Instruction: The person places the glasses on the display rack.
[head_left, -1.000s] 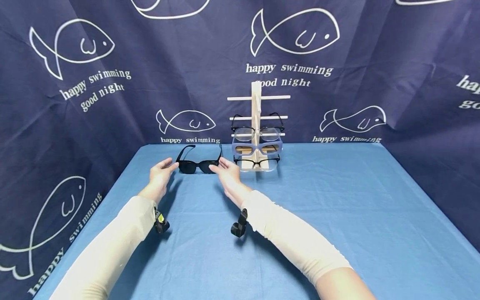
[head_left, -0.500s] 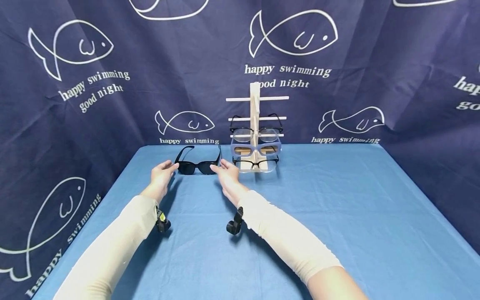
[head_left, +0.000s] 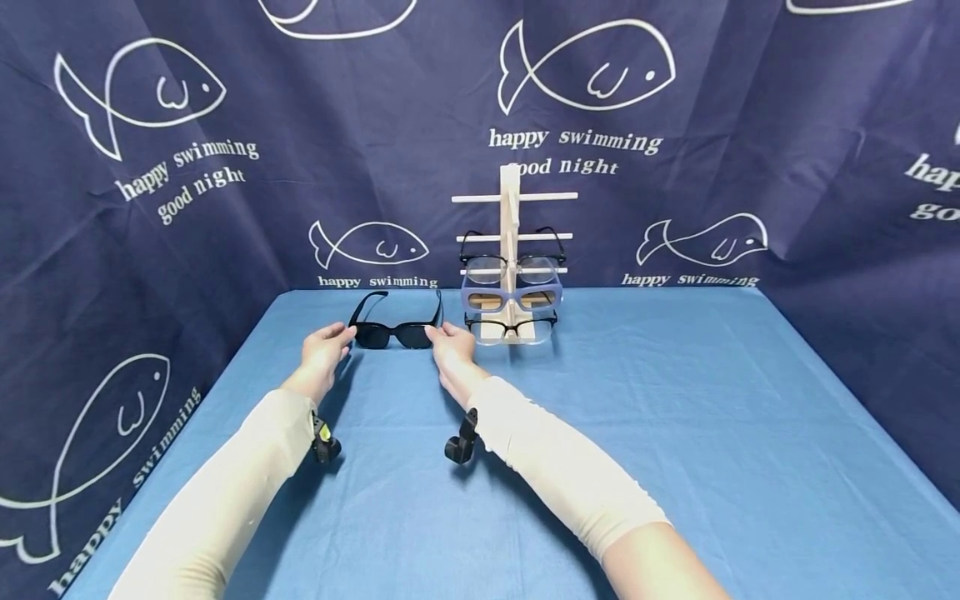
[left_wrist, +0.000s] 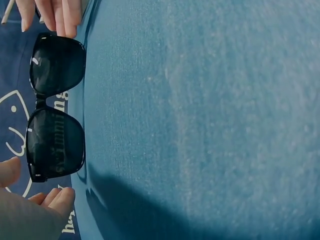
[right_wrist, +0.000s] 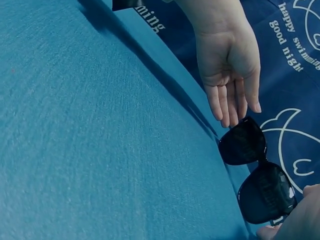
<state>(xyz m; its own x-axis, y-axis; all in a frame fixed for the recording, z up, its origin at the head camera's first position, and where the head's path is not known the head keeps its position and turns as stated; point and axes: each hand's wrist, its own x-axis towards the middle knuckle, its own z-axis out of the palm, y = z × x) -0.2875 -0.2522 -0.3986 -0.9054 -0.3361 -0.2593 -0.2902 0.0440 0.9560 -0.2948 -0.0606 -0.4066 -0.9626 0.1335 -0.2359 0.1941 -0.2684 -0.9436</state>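
A pair of black sunglasses (head_left: 393, 335) stands on the blue cloth with its dark lenses facing me and its arms unfolded to the back. In the head view my left hand (head_left: 324, 352) is at the left hinge; the left wrist view shows its thumb and fingers spread, with a small gap below the frame (left_wrist: 56, 145). On the other side, my right hand (head_left: 453, 348) has its thumb by the right lens corner. Its extended fingers (left_wrist: 70, 17) come close to that corner in the left wrist view; whether they touch is unclear.
Right of the sunglasses stands a wooden eyeglass rack (head_left: 510, 200) with crossbars. It carries black-framed glasses (head_left: 512, 265), purple-framed glasses (head_left: 512, 296) and a lower black-framed pair (head_left: 491, 329). A dark blue fish-print curtain (head_left: 360, 125) hangs behind the cloth-covered table (head_left: 675, 417).
My right hand has moved slightly left, and its thumb and fingers have drawn nearer together around the right end of the sunglasses. My left hand and the sunglasses have hardly moved.
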